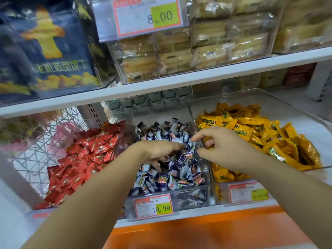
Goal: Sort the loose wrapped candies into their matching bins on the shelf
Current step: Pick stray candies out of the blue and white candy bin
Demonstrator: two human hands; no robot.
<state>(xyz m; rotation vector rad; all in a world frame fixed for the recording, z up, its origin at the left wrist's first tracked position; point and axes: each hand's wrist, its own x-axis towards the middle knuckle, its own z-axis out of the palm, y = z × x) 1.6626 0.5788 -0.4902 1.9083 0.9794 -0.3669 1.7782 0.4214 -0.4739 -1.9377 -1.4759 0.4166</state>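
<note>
The left hand is palm down with its fingers curled into the blue-and-white candies; whether it grips any cannot be determined. The right hand hovers over the clear wall between two bins, with index finger and thumb apart and nothing pinched between them. The blue-and-white candies fill the middle bin. Red candies lie in the bin to its left and yellow candies in the bin to its right. A price tag is fixed to the middle bin's front.

Both arms extended, left hand palm-down (fingers curled), right hand loosely spread
</note>
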